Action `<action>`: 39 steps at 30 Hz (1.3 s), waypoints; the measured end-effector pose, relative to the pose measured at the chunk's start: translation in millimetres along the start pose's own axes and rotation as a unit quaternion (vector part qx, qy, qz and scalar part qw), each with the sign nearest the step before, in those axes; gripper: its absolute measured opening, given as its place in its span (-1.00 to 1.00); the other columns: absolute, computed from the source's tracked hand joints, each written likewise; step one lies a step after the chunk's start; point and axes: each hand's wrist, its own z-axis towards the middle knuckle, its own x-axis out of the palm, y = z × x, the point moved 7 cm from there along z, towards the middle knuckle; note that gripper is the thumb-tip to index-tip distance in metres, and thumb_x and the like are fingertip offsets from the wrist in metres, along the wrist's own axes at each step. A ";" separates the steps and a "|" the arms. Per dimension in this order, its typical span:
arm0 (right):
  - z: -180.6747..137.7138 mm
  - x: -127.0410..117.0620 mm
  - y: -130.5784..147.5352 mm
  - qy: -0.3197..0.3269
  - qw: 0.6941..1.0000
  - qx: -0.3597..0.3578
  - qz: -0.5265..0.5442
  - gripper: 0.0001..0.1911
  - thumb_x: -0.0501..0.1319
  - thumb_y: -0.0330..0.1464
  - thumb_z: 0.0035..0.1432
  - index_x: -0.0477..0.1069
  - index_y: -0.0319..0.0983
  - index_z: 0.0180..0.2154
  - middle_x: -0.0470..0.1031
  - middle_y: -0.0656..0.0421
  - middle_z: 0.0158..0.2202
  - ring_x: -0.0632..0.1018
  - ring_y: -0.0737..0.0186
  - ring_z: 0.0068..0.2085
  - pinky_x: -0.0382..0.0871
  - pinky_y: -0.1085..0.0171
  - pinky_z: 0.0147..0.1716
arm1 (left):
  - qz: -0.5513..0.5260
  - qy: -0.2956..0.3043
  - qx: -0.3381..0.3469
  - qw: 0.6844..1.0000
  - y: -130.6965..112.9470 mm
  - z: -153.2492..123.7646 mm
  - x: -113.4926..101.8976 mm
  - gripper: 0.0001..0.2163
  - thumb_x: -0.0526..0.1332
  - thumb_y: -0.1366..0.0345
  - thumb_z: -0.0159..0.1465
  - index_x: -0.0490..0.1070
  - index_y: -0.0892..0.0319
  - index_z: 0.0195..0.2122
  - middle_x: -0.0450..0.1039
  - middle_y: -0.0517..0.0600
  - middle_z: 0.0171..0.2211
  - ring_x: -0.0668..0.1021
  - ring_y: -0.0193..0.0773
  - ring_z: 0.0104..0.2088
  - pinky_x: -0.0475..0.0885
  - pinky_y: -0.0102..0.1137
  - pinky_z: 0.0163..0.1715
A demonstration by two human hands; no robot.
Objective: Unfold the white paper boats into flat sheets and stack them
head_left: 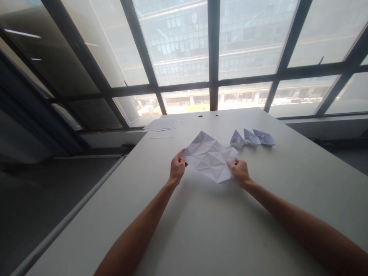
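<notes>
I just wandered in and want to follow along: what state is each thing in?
Creased paper sheet: opened out, fold lines showing
Left hand: closed on the sheet's left side
Right hand: closed on its right side
Boat-like paper folds: folded, in a row
Loose paper sheets: flat, some overlapping
Curtain: gathered aside

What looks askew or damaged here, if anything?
Only the loose sheets at the far left look untidy, overlapping unevenly. The paper between the left hand and right hand is heavily creased, but no tear shows.
</notes>
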 end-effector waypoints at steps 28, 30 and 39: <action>-8.1 9.1 5.7 0.042 0.998 -0.041 0.000 -0.65 0.25 -0.17 0.01 0.50 -0.35 -0.30 0.58 0.03 -0.38 0.50 0.20 -0.45 0.34 0.33 -0.53 | -0.108 0.026 -0.180 0.977 62.3 32.2 -39.7 -0.75 0.39 0.18 0.09 0.36 0.21 -0.45 0.43 -0.03 -0.50 0.48 -0.36 -0.49 0.40 -0.48 -0.46; -5.8 4.1 6.6 0.022 0.999 -0.039 0.009 -0.64 0.25 -0.17 0.00 0.49 -0.35 -0.31 0.56 0.05 -0.40 0.48 0.22 -0.47 0.31 0.34 -0.55 | -0.093 0.064 -0.193 0.975 62.1 30.7 -48.3 -0.65 0.47 0.13 -0.03 0.36 0.22 -0.48 0.41 -0.06 -0.54 0.46 -0.39 -0.53 0.35 -0.50 -0.51; -12.0 16.0 6.6 0.090 0.996 -0.018 0.014 -0.65 0.23 -0.16 0.03 0.47 -0.35 -0.34 0.50 0.11 -0.45 0.42 0.26 -0.51 0.24 0.35 -0.59 | 0.154 0.217 -0.216 0.940 53.1 28.2 -77.7 -0.61 0.56 0.12 -0.33 0.47 0.24 -0.60 0.33 -0.10 -0.73 0.33 -0.37 -0.69 0.13 -0.49 -0.66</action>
